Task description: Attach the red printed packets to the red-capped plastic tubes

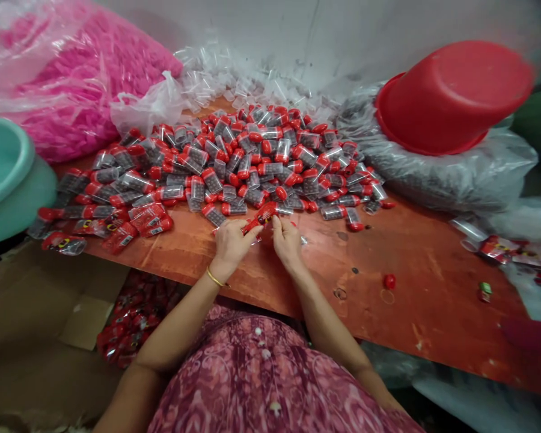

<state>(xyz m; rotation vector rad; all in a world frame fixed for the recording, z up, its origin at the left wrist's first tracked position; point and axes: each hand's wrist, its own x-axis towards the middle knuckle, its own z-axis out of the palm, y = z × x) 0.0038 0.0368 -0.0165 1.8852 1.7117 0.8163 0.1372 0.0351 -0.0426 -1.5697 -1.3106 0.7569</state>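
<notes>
- Left hand (232,245) pinches a red packet (265,214), frame centre; the right hand (288,242) is bunched at its right end, hold unclear.
- A loose pinch could drop the packet among the red-capped tubes (235,161) heaped just above.
- Barcodes mark wrapped packets (152,219), left of frame; lettering unreadable.

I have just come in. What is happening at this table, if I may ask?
A person works over a red table. The left hand holds a red packet, and the right hand pinches at its other side. Beyond lies a big pile of red-capped clear tubes. Printed packets lie near the table's edge, to the left.
</notes>
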